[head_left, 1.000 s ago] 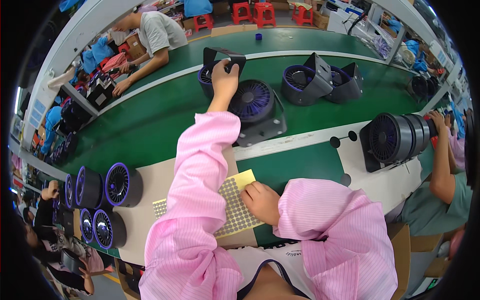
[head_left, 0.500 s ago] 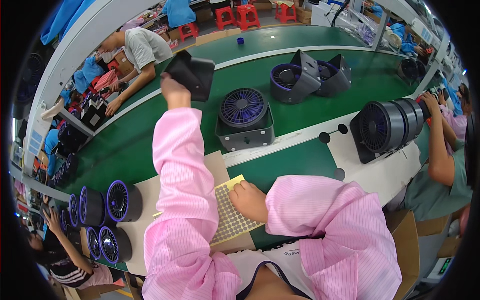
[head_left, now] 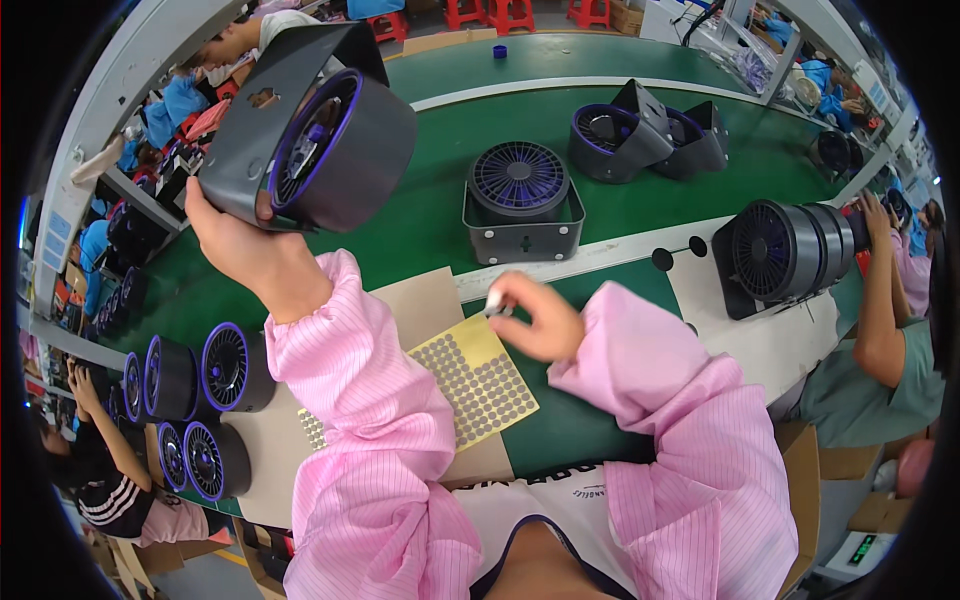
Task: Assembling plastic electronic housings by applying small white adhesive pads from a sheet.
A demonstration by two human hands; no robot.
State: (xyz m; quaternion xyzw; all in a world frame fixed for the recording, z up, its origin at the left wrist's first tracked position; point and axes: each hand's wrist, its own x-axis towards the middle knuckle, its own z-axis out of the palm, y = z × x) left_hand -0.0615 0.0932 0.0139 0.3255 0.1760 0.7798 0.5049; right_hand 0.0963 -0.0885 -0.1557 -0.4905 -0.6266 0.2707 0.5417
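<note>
The left hand (head_left: 240,245) has lifted the dark fan housing (head_left: 310,125) closer, fingers clamped round it; the right hand (head_left: 535,320) pinches what seems a small sticker (head_left: 493,300) above the yellow dot sheet (head_left: 478,378).

In front of you runs a long green conveyor belt (head_left: 440,215) with a pale rail along its near edge. On it sit a dark fan in a grey frame (head_left: 520,200) and, farther right, two tilted fan housings (head_left: 640,135) side by side. Nearer you, the workbench (head_left: 590,430) carries a brown cardboard sheet (head_left: 425,300) and a yellow sheet of round grey pads (head_left: 480,378). To your left stand black fan units with purple rims (head_left: 190,385), bunched together.
</note>
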